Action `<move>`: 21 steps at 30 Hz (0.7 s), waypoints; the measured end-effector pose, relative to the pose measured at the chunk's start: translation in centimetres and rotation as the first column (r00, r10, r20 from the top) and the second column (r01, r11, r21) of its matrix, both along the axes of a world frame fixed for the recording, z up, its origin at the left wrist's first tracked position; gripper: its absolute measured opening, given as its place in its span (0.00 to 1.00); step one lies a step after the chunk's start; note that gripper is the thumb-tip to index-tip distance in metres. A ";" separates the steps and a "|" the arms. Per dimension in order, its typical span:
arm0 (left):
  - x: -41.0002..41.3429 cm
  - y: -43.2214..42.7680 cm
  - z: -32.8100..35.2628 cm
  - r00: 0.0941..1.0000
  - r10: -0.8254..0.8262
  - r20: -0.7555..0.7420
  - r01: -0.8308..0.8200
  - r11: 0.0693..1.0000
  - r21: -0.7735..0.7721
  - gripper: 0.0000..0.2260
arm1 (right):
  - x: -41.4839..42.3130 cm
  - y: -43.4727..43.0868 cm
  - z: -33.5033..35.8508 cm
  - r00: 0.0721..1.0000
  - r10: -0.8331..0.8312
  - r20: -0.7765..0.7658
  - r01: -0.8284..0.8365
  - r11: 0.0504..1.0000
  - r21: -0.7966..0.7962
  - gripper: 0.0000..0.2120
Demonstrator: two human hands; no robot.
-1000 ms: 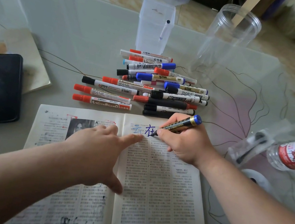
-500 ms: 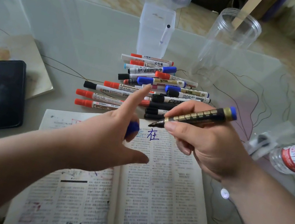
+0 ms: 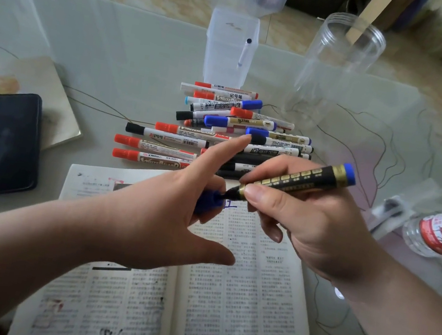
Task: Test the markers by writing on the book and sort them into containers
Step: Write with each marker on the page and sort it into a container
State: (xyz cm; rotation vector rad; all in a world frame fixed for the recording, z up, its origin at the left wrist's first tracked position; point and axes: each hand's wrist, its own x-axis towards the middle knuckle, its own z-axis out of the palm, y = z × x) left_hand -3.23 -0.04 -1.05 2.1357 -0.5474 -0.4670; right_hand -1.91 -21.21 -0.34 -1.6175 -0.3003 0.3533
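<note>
Over book (image 3: 221, 299), right fingers (image 3: 264, 201) grip marker (image 3: 300, 177), tip now meeting cap (image 3: 208, 202) pinched by left fingers (image 3: 223, 154).

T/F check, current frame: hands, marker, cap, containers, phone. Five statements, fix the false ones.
1. The right hand grips a black-and-gold marker. True.
2. That marker is capped. False: its tip is bare; the left hand holds the blue cap.
3. The square container holds one white marker. True.
4. The phone lies on the open book. False: it lies left of it.
5. The round jar holds several markers. False: none show inside.
</note>
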 end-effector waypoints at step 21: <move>1.1 0.6 -0.4 0.952 0.233 -0.199 -0.301 0.836 -0.460 0.16 | 1.1 -1.1 2.4 0.995 -0.025 -0.098 0.032 0.997 0.069 0.05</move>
